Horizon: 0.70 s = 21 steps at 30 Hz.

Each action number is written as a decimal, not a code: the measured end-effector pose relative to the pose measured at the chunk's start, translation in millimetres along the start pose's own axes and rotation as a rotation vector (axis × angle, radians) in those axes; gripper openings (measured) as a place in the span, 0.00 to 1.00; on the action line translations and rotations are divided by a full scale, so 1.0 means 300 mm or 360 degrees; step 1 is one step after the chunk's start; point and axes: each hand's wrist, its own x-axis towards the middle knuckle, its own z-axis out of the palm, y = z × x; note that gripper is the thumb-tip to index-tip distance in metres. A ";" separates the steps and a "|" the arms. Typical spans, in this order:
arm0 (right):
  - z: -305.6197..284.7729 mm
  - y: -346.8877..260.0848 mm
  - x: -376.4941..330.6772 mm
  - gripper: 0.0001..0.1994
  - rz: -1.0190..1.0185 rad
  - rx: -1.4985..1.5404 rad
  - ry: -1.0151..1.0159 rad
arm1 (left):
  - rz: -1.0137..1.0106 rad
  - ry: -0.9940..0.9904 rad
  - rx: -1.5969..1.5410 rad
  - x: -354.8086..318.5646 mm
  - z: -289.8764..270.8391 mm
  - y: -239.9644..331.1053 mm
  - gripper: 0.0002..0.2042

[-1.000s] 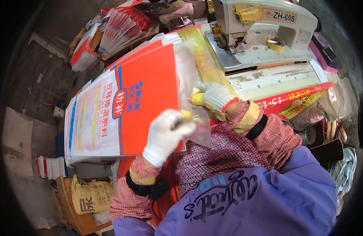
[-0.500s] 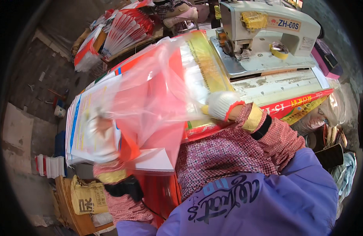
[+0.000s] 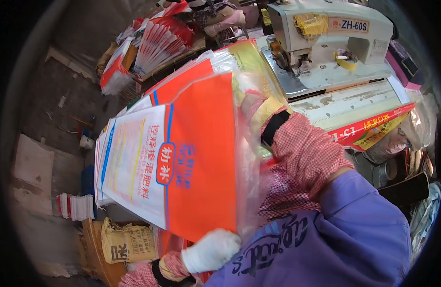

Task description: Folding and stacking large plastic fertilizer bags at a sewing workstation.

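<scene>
An orange and white printed sack is spread across my front, with a clear plastic liner showing along its right edge. At its near right corner my left hand, in a white knit glove, is closed on the edge. My right hand, also gloved, is at the far right corner, closed on the sack and liner; its fingers are partly hidden behind blurred plastic. Under the sack are more flat sacks of the same kind and a yellow-green sack.
A white sewing machine with a roll of yellow tape stands at the back right. In front of it is a worn ruled board. Fanned sacks lie at the far left, with another person's arm behind. Below left is a beige sack.
The clear liner, earlier spread over the sacks, now lies mostly along the orange sack's right edge. My left hand came nearer and to the right; my right hand went farther away and left.
</scene>
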 end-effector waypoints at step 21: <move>-0.219 0.286 0.210 0.15 0.1367 0.4519 -0.0904 | -0.0516 -0.0001 0.2003 0.537 -0.623 -0.117 0.04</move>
